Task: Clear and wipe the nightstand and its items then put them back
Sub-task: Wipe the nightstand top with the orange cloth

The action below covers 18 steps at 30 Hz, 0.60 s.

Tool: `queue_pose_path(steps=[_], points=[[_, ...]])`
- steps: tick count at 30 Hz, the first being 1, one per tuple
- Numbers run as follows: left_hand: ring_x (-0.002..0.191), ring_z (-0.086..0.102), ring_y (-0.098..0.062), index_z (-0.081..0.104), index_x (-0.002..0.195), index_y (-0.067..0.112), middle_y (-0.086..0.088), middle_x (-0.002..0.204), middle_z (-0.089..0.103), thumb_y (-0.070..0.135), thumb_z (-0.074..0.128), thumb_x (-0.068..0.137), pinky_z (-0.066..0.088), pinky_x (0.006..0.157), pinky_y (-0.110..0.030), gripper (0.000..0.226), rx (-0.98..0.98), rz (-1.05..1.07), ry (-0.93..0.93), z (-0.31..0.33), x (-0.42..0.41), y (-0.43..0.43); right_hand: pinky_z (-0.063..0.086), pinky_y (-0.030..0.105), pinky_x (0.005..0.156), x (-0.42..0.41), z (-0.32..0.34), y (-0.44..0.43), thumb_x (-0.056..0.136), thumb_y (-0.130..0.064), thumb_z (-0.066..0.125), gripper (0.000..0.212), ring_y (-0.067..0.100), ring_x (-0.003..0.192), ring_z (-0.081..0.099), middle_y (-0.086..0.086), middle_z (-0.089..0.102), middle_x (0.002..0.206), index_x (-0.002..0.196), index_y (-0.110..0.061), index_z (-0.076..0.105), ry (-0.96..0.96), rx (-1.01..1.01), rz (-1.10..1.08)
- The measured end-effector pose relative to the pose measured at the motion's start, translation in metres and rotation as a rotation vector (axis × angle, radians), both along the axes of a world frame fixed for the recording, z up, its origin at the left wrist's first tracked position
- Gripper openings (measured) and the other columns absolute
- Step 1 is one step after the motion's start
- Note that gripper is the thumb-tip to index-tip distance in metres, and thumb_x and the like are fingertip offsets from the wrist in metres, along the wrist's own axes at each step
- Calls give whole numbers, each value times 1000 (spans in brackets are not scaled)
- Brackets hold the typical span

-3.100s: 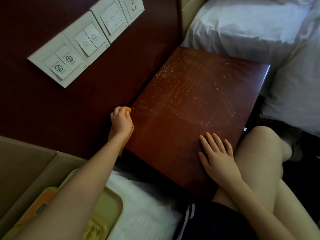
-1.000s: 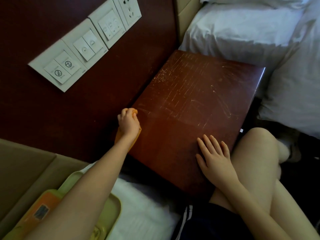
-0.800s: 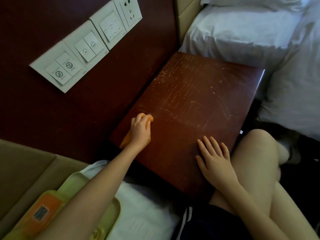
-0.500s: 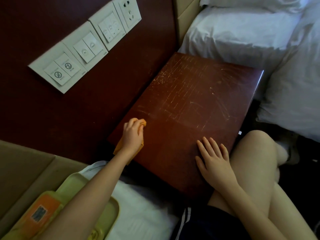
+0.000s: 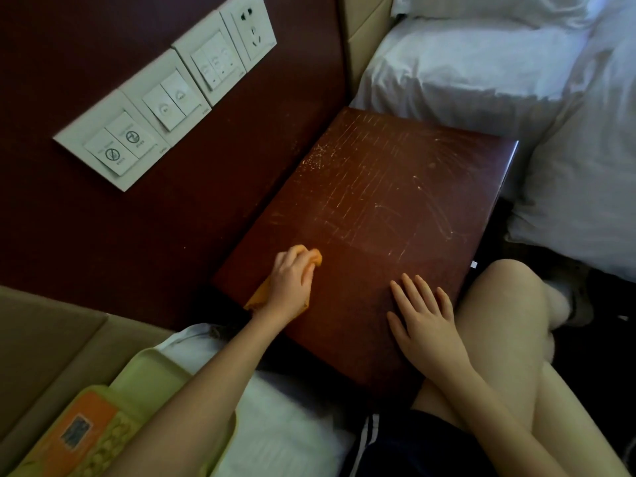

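Note:
The dark red wooden nightstand [image 5: 385, 201] fills the middle of the view, its bare top streaked with pale scratches and dust toward the far side. My left hand [image 5: 290, 282] grips a bunched orange cloth [image 5: 311, 256] and holds it against the top near the near-left corner; most of the cloth is hidden under the hand. My right hand [image 5: 425, 318] rests flat on the near-right part of the top, fingers straight and slightly spread.
A dark red wall panel with white switches and a socket [image 5: 165, 108] runs along the left. White bedding [image 5: 481, 70] borders the far and right sides. A pale green tray [image 5: 148, 370] holding an orange packet [image 5: 79, 432] lies at lower left. My bare knee [image 5: 509, 297] is beside the front edge.
My left hand has slid the orange cloth from the wall-side corner onto the top and is now a little further right. My right hand has stayed flat in place.

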<state>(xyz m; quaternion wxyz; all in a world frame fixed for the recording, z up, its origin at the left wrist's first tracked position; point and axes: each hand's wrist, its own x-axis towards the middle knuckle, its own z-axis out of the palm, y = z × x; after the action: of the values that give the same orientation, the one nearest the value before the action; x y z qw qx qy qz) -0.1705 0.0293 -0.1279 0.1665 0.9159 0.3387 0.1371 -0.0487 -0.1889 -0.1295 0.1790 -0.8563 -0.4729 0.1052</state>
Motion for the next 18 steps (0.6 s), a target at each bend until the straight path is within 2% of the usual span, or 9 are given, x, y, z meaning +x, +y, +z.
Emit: queue_pose_path(steps=[2, 4, 7, 12, 15, 18], points=[[101, 46, -19, 64, 113, 15, -4, 114, 57, 10, 54, 90, 35, 82, -25, 26, 22, -72, -25, -2, -16, -4, 6, 44, 113, 0, 0, -1, 96, -33, 46, 52, 26, 141, 19, 7, 31, 150, 143, -15, 35, 1, 0, -5], [100, 48, -23, 64, 113, 13, -6, 114, 57, 9, 54, 90, 35, 83, -26, 25, 48, -43, -23, -2, -25, 4, 8, 45, 113, 0, 0, 0, 95, -32, 47, 52, 27, 141, 21, 8, 33, 149, 142, -14, 36, 0, 4, -11], [105, 46, -27, 63, 115, 13, -9, 121, 55, 12, 49, 93, 34, 86, -28, 26, 46, 147, -3, 1, -23, 27, 11, 46, 112, 0, -1, 0, 94, -31, 50, 51, 28, 140, 23, 9, 35, 148, 141, -13, 39, 0, 9, -17], [109, 43, -25, 62, 114, 15, -5, 125, 52, 14, 44, 96, 34, 86, -28, 26, 16, 462, -43, 7, 9, 42, 17, 49, 110, 0, 0, 1, 92, -28, 55, 50, 30, 137, 29, 11, 40, 144, 138, -11, 43, -16, 16, -20], [108, 44, -25, 61, 116, 15, -4, 126, 52, 15, 44, 96, 36, 87, -29, 26, 16, 426, -22, 8, 23, 34, 18, 49, 110, 0, 0, 1, 92, -27, 56, 50, 31, 137, 30, 11, 41, 144, 138, -11, 44, -21, 16, -24], [109, 43, -24, 59, 120, 14, -5, 126, 52, 15, 46, 95, 37, 88, -30, 28, 21, 219, -5, 4, 23, 17, 18, 49, 110, -1, 1, 1, 91, -27, 56, 51, 31, 137, 30, 11, 41, 144, 138, -11, 44, -23, 15, -23]])
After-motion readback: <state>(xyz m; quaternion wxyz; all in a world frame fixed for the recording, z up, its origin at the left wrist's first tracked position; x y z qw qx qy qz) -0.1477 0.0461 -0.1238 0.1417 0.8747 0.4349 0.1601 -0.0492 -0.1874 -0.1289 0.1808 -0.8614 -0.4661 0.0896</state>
